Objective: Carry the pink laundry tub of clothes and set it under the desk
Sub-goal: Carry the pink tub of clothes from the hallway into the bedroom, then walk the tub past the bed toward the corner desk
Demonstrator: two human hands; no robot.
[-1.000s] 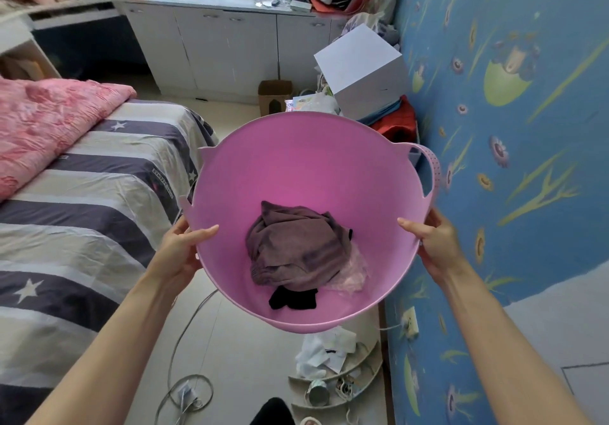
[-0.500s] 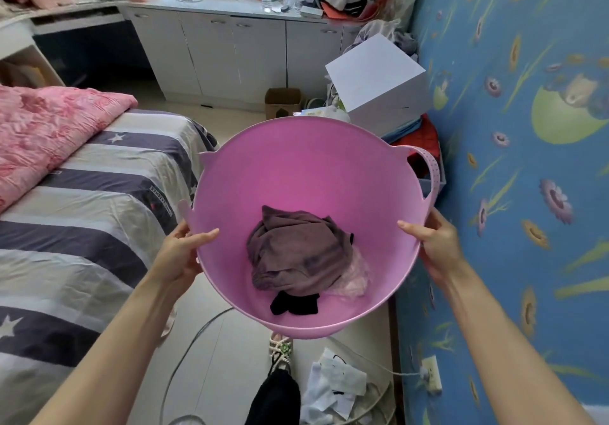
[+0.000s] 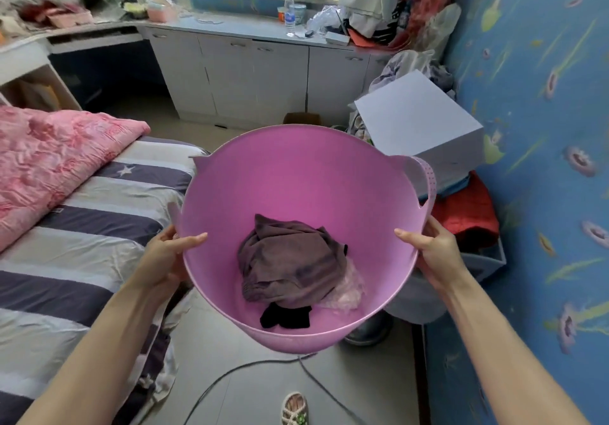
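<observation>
Here, two hands, left (image 3: 164, 256) and right (image 3: 435, 253), each grip clenched on one pink tub (image 3: 296, 177) with three garments.

Smooth matt plastic tub (image 3: 296, 174) holds soft brown cloth (image 3: 290, 263) and crinkled clear plastic film (image 3: 349, 289).

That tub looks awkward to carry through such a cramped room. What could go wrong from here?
The dark cable snaking across the floor lies in the walking path and could catch a foot. The left hand and right hand pinch only the bendy rim of the pink plastic laundry tub, so it might buckle or slip. The white box narrows the passage beside the striped bed.
</observation>
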